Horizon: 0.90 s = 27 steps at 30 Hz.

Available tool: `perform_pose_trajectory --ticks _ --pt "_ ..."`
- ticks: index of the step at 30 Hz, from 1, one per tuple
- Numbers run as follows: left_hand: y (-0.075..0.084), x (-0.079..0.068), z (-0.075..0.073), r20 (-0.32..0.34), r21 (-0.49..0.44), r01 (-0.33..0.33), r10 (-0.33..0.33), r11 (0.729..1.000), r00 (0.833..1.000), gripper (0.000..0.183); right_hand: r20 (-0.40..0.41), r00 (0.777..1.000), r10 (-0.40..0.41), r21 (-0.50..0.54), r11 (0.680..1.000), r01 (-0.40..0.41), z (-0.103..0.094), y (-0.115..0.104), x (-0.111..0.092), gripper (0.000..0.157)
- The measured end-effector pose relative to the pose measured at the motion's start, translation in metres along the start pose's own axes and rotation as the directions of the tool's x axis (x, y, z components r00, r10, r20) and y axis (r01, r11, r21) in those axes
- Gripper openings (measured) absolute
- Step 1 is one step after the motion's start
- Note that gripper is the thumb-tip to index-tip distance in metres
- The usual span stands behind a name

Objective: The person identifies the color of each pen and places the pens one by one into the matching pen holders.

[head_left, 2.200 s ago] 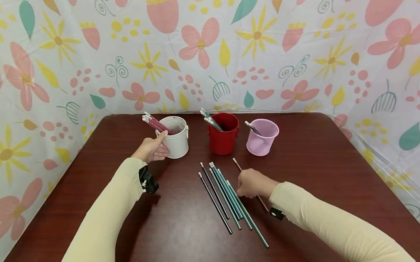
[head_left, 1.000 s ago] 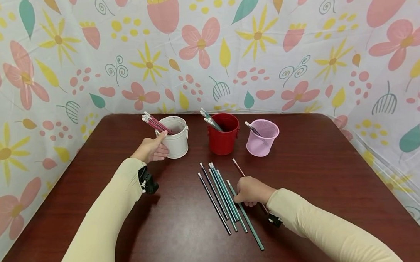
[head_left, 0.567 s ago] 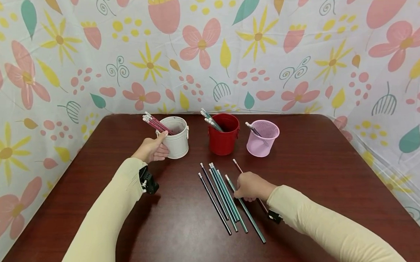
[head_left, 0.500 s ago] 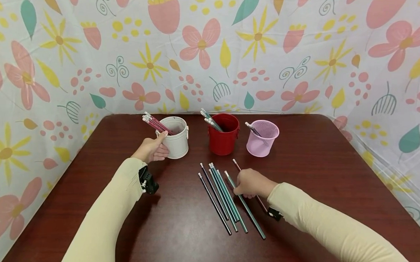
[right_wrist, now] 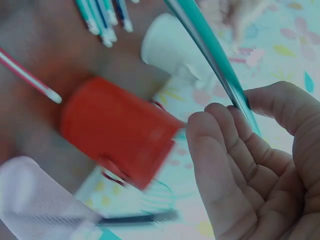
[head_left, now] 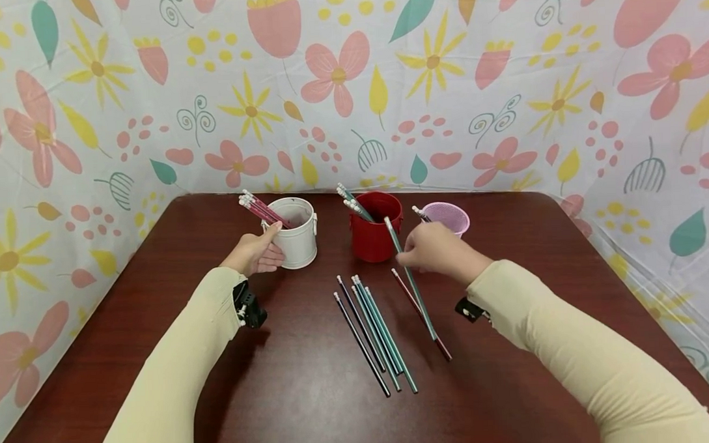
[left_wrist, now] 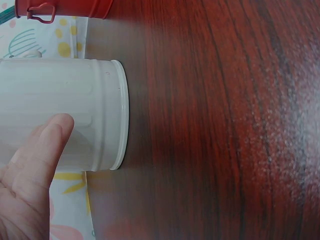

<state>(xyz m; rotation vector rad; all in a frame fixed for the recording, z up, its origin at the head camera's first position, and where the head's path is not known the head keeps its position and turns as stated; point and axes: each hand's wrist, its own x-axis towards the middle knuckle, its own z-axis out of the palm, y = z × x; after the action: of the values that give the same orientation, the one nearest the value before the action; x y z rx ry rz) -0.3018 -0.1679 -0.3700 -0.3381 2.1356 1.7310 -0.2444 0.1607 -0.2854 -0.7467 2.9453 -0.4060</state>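
Observation:
My right hand [head_left: 440, 248] pinches a teal pencil [head_left: 417, 291] near its white eraser end, between thumb and fingers. This pencil slants down, eraser end up, over a dark red pencil [head_left: 408, 294] on the table and in front of the red bucket [head_left: 374, 241]. In the right wrist view the held pencil [right_wrist: 212, 55] crosses the thumb tip. At the left, my left hand [head_left: 256, 251] rests against the side of the white bucket [head_left: 299, 246], thumb near the rim, fingers fairly straight. Several dark pink pencils [head_left: 263, 208] lean in that bucket.
Several teal and dark blue pencils [head_left: 382, 338] lie on the brown table [head_left: 266, 387]. The red bucket holds several teal pencils [head_left: 356, 205]. A pink mesh cup [head_left: 451, 218] with dark pencils [head_left: 421, 214] stands behind my right hand. A flowered cloth [head_left: 339, 118] hangs behind.
My right hand lifts the teal pencil off the table and moves it away from me towards the red bucket. The left hand and the white bucket stay in place.

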Motion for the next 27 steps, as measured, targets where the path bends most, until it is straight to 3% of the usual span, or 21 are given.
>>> perform_pose_trajectory --ticks 5,9,12,15,18,22,25,27 --pt "-0.001 0.000 -0.001 0.007 -0.001 0.004 -0.004 1.000 1.000 0.075 -0.087 0.996 0.001 -0.009 1.000 -0.002 -0.033 -0.010 0.004 0.036" --pt "-0.002 -0.001 -0.004 -0.002 0.002 -0.002 0.002 1.000 1.000 0.074 -0.187 0.982 0.004 0.046 0.999 0.004 -0.052 -0.016 0.009 0.033" --pt "-0.002 -0.001 -0.004 0.002 -0.005 -0.008 0.008 1.000 1.000 0.074 -0.255 0.967 0.009 0.065 0.998 0.008 -0.062 -0.018 0.013 0.031" --pt "-0.002 0.000 -0.002 0.014 -0.009 -0.014 0.014 1.000 1.000 0.075 -0.351 0.936 0.022 0.084 0.996 0.008 -0.066 -0.019 0.015 0.025" --pt "-0.002 0.000 -0.001 0.013 -0.006 -0.015 0.015 1.000 1.000 0.075 -0.481 0.877 0.018 0.127 0.991 0.049 -0.064 -0.019 0.015 0.016" --pt "-0.002 -0.001 -0.003 0.008 0.008 -0.014 0.013 1.000 1.000 0.075 -0.645 0.764 -0.028 0.151 0.975 0.164 -0.054 -0.018 0.017 0.007" --pt "-0.001 -0.001 -0.004 0.011 0.007 -0.013 0.013 1.000 1.000 0.075 -0.726 0.685 -0.062 0.148 0.959 0.244 -0.049 -0.016 0.020 0.004" --pt "-0.001 0.001 -0.003 0.017 0.002 -0.017 0.017 1.000 1.000 0.076 -0.757 0.650 -0.067 0.164 0.944 0.288 -0.047 -0.014 0.021 0.005"
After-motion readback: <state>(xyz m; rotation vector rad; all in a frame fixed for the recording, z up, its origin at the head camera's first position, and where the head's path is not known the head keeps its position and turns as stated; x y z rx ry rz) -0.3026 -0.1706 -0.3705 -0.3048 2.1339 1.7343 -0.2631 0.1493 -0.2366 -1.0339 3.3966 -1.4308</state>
